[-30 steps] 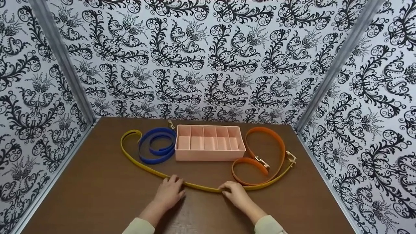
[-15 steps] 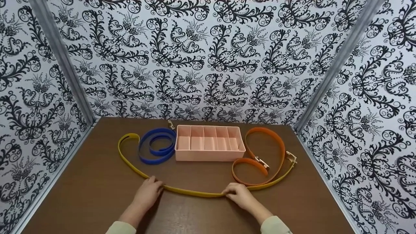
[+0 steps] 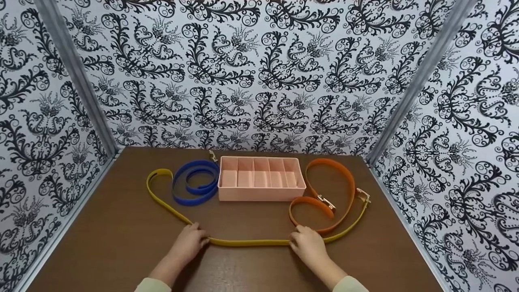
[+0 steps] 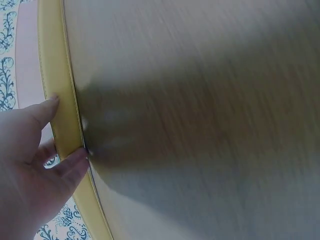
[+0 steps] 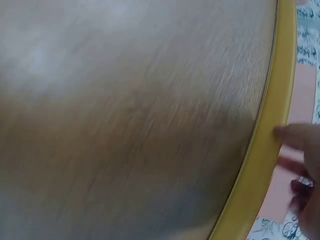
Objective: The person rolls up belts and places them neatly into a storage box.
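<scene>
Both hands are engaged with a yellow belt, lying on the brown surface on the near side of the pink tray. The left hand, near and left of the tray, pinches the belt with its fingers set across the band; stitching shows along the edge in the left wrist view. The right hand, near and right of the tray, likewise grips the band between its fingers, which are partly blurred in the right wrist view. The belt's tip curls left of the tray, close by a coiled blue belt; its buckle lies well right of the tray, beyond the orange belt, which loops just beside the tray's right side. Any lettering on the metal fittings is too small to read. Compared with the frame one second earlier, the left hand sits farther left and the right hand farther right; the stretch between them is longer, straighter and farther from the tray. The five-compartment tray, blue belt and orange belt hold their earlier positions.
</scene>
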`<action>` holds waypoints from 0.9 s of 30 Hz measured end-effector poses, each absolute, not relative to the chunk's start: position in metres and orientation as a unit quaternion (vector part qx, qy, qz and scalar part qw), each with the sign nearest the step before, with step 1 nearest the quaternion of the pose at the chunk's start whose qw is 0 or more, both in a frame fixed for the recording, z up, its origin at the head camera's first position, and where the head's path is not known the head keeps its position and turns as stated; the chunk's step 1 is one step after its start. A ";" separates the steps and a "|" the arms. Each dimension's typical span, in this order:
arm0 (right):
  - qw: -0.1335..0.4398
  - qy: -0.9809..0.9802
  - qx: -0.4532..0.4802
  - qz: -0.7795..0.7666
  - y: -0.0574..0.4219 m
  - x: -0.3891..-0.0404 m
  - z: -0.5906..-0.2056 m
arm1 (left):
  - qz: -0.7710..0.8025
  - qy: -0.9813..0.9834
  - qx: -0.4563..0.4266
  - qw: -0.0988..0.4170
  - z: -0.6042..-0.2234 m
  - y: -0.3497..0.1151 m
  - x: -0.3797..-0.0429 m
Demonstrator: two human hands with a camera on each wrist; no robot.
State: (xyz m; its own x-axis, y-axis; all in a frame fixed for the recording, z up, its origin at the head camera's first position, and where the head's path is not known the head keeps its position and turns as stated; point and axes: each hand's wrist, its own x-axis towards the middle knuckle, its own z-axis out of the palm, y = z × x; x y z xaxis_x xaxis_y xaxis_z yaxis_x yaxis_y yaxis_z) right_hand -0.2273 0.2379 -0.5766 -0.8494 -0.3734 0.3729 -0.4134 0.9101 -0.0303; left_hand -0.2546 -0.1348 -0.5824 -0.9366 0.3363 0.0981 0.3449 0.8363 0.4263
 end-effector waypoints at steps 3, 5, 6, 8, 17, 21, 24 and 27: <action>0.167 -0.973 0.157 0.030 0.238 -0.221 -0.576 | -0.228 -0.958 -0.174 0.013 -0.580 -0.132 -0.254; 0.146 -0.980 0.131 0.025 0.238 -0.216 -0.577 | -0.227 -0.958 -0.175 0.015 -0.580 -0.131 -0.252; 0.133 -0.983 0.121 0.029 0.238 -0.214 -0.577 | -0.226 -0.958 -0.178 0.014 -0.580 -0.131 -0.251; 0.110 -0.986 0.113 0.048 0.237 -0.211 -0.577 | -0.222 -0.957 -0.187 0.012 -0.579 -0.133 -0.250; 0.066 -0.974 0.162 0.143 0.254 -0.213 -0.576 | -0.182 -0.959 -0.216 0.021 -0.578 -0.158 -0.257; 0.077 -0.967 0.184 0.155 0.267 -0.215 -0.578 | -0.173 -0.966 -0.190 0.025 -0.579 -0.168 -0.259; 0.087 -0.963 0.198 0.163 0.278 -0.219 -0.580 | -0.169 -0.970 -0.176 0.014 -0.579 -0.175 -0.261; 0.094 -0.959 0.207 0.168 0.290 -0.223 -0.582 | -0.164 -0.973 -0.165 0.010 -0.578 -0.182 -0.263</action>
